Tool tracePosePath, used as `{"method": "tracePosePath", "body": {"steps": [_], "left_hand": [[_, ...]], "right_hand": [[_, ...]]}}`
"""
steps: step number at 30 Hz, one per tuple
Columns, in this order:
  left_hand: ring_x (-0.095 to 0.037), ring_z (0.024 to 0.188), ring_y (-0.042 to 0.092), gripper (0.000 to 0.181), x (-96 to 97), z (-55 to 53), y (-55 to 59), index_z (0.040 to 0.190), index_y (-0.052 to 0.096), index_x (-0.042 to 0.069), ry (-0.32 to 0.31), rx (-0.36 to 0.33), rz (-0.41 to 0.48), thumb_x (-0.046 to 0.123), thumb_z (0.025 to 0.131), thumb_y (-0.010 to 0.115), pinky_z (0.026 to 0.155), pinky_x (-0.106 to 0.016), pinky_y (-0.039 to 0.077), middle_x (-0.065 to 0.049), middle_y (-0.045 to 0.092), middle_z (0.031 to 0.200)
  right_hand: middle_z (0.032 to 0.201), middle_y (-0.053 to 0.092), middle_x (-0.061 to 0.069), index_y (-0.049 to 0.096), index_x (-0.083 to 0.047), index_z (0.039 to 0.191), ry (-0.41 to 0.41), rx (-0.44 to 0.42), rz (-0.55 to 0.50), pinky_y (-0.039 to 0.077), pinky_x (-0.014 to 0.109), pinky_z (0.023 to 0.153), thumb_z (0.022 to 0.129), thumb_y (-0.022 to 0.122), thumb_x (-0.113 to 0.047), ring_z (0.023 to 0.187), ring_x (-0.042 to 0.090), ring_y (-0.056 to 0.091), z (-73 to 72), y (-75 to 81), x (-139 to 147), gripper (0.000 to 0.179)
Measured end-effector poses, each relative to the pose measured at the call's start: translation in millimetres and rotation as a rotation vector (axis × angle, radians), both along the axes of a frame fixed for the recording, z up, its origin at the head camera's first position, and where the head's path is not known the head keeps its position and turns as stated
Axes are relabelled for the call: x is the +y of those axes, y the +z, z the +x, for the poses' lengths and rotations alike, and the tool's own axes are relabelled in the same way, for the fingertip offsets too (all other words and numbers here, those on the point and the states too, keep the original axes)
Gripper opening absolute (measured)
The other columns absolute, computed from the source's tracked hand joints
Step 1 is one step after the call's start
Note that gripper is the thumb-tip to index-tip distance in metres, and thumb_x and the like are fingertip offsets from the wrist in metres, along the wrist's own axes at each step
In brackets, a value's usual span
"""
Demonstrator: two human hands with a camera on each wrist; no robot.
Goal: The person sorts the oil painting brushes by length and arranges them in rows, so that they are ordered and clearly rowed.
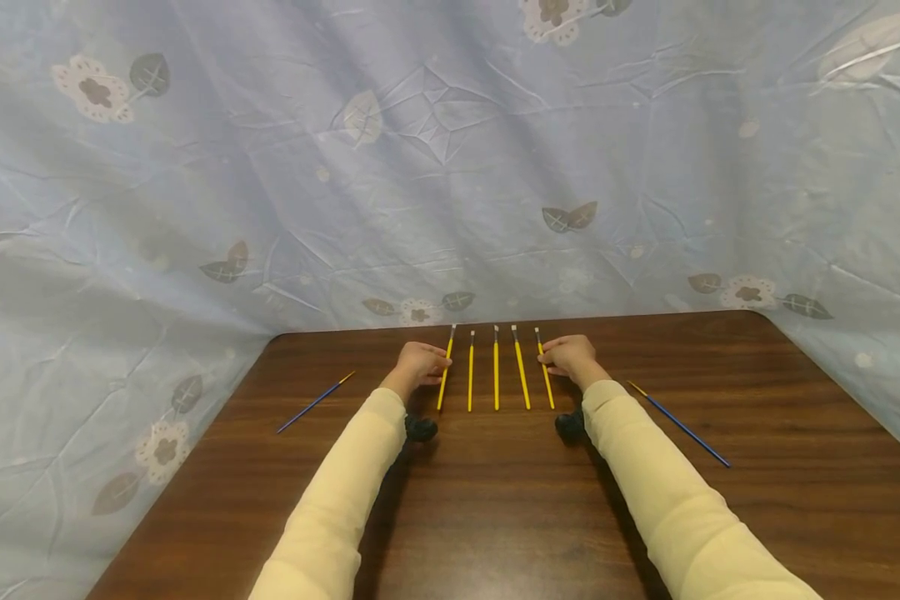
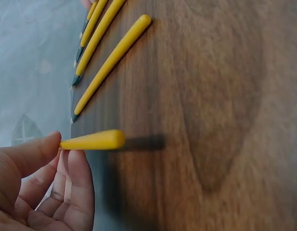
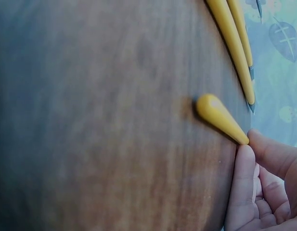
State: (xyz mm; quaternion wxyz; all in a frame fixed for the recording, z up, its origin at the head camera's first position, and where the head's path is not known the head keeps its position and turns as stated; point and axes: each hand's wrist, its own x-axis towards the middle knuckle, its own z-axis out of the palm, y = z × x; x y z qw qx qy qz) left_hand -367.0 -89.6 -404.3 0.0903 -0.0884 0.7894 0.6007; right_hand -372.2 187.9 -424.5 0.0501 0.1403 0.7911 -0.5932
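Note:
Several yellow-handled paintbrushes (image 1: 496, 375) stand in a row near the table's far edge, bristles pointing away. At the row's left end, my left hand (image 1: 422, 363) pinches the outermost brush (image 1: 442, 387) between thumb and fingers. In the left wrist view that brush's handle (image 2: 93, 140) juts from the fingertips, its end raised over a shadow. My right hand (image 1: 572, 357) pinches the brush at the right end (image 1: 548, 390); the right wrist view shows its rounded handle end (image 3: 214, 111) close to the wood. Both hands cover part of their brushes.
A thin blue brush (image 1: 315, 402) lies slanted on the left of the brown wooden table (image 1: 495, 508). Another blue brush (image 1: 682, 427) lies right of the right forearm. Behind the table hangs a pale floral cloth (image 1: 450, 192). Dark round objects sit under both wrists.

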Motion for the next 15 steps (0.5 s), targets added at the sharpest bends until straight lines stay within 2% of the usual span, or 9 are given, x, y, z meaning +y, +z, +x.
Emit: {"method": "tracePosePath", "body": {"steps": [9,15], "left_hand": [[-0.026,0.09,0.065,0.025,7.2,-14.1,-8.4,0.111,0.07,-0.003,0.063,-0.009,-0.046,-0.002,0.087,0.071,0.074,-0.037,0.059,-0.014,0.067,0.105],[-0.027,0.093,0.067,0.021,11.0,-21.1,-13.8,0.105,0.072,-0.002,0.102,-0.014,-0.096,-0.003,0.084,0.073,0.069,-0.035,0.059,-0.015,0.068,0.101]], "right_hand": [[0.108,0.062,0.016,0.064,0.006,0.118,0.004,0.007,0.006,0.057,0.024,0.062,0.086,0.071,0.001,0.073,0.014,0.061,0.7,1.2,1,0.033],[0.108,0.061,0.016,0.065,0.005,0.117,-0.001,0.0,-0.004,0.057,0.023,0.061,0.086,0.071,0.001,0.072,0.013,0.06,-0.3,-1.3,1,0.032]]}}
